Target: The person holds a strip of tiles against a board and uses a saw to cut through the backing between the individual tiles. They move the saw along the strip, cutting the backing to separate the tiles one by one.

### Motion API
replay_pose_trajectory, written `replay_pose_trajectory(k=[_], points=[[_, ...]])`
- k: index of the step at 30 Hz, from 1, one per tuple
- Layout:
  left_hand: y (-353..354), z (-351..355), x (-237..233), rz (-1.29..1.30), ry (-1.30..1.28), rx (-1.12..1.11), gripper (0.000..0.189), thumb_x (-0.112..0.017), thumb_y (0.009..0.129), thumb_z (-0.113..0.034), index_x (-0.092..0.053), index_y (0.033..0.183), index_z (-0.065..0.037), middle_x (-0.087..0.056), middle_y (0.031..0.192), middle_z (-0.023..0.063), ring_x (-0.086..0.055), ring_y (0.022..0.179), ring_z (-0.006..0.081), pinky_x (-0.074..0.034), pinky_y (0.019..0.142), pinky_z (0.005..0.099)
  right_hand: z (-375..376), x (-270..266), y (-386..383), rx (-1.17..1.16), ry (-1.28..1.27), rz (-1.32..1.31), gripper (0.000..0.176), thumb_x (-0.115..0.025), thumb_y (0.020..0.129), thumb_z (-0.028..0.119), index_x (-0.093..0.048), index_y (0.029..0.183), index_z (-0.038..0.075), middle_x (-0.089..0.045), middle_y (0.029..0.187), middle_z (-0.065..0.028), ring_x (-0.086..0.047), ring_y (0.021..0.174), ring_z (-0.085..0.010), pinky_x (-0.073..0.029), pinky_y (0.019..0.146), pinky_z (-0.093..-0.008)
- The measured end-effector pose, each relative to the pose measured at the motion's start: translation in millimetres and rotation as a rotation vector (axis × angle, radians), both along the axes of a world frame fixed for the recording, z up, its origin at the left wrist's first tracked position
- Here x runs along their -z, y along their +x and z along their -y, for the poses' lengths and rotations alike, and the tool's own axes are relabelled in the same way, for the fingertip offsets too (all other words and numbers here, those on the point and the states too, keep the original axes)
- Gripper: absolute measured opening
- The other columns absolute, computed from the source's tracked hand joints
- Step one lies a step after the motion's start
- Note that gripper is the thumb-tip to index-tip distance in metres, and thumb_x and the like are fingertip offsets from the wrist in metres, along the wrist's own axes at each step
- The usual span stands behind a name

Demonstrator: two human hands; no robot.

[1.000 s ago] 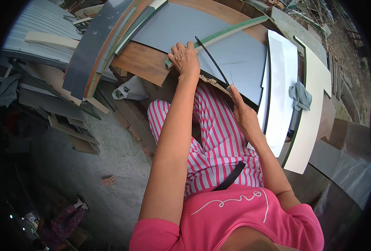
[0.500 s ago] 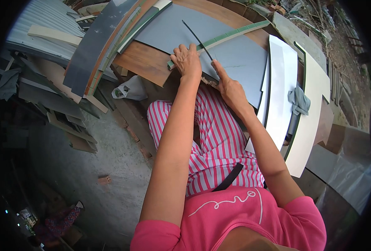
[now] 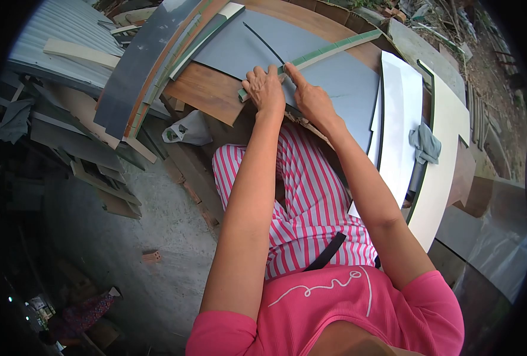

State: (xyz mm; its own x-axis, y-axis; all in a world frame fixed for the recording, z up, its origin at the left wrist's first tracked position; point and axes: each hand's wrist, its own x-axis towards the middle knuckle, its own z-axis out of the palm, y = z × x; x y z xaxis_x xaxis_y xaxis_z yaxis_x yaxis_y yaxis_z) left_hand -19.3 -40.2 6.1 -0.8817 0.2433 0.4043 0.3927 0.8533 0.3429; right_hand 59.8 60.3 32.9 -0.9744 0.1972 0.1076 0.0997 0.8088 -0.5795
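A narrow strip (image 3: 340, 47), green on one face and cream on the other, lies slantwise across a grey panel (image 3: 346, 80). My left hand (image 3: 266, 92) presses down on the strip near its lower left end, fingers curled over it. My right hand (image 3: 314, 101) grips a long thin dark blade (image 3: 262, 40), with the index finger stretched along it. The blade crosses the strip just right of my left hand, and its far part sticks out over the panel. Its handle end is hidden in my right palm.
A brown wooden board (image 3: 207, 89) shows beneath the grey panel. Long dark and green-edged strips (image 3: 150, 71) lie at the left, white panels (image 3: 400, 124) at the right with a grey cloth (image 3: 425, 142). A white plastic bag (image 3: 189, 129) sits below the work surface.
My right hand has pushed the blade forward and to the left across the strip, coming close to my left hand. My left hand and the strip stay nearly in place.
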Motion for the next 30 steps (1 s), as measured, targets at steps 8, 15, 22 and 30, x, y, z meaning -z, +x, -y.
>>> replay_pose_trajectory(k=[8,15,22,30], points=[[-0.9,-0.5,-1.2,0.012,-0.015,0.012,0.017,-0.066,0.081,-0.019,-0.062,0.095,-0.009,-0.058,0.095,0.0145,-0.052,0.096,0.0334,-0.035,0.083,0.0433,0.4,9.9,134.3,0.077,0.06,0.138,0.07,-0.049,0.089,0.003,-0.02,0.149,0.025,-0.065,0.077,-0.0214,-0.066,0.067,-0.0365,-0.052,0.057,-0.0494],[2.7,0.0,-3.1,0.014,-0.011,0.018,0.017,-0.067,0.081,-0.02,-0.063,0.095,-0.01,-0.058,0.096,0.0136,-0.052,0.098,0.0328,-0.035,0.083,0.043,3.3,-14.8,107.8,0.065,0.037,0.234,0.067,-0.048,0.09,0.005,-0.021,0.148,0.025,-0.064,0.075,-0.0232,-0.064,0.064,-0.038,-0.051,0.058,-0.0491],[0.9,0.6,-2.1,0.001,-0.035,-0.009,0.014,-0.063,0.082,-0.015,-0.063,0.095,-0.011,-0.057,0.096,0.0134,-0.052,0.097,0.0324,-0.036,0.082,0.0435,0.8,-6.0,-5.5,0.004,0.036,0.057,0.065,-0.046,0.089,0.009,-0.023,0.148,0.024,-0.065,0.076,-0.0262,-0.064,0.073,-0.0447,-0.05,0.068,-0.054],[-3.1,1.0,0.3,0.02,-0.034,0.005,0.019,-0.069,0.08,-0.021,-0.063,0.095,-0.011,-0.057,0.095,0.0141,-0.052,0.097,0.0345,-0.035,0.082,0.0447,0.3,-2.4,135.8,0.048,0.093,0.279,0.067,-0.046,0.092,0.004,-0.018,0.149,0.024,-0.065,0.086,-0.0259,-0.066,0.074,-0.0386,-0.052,0.067,-0.0494]])
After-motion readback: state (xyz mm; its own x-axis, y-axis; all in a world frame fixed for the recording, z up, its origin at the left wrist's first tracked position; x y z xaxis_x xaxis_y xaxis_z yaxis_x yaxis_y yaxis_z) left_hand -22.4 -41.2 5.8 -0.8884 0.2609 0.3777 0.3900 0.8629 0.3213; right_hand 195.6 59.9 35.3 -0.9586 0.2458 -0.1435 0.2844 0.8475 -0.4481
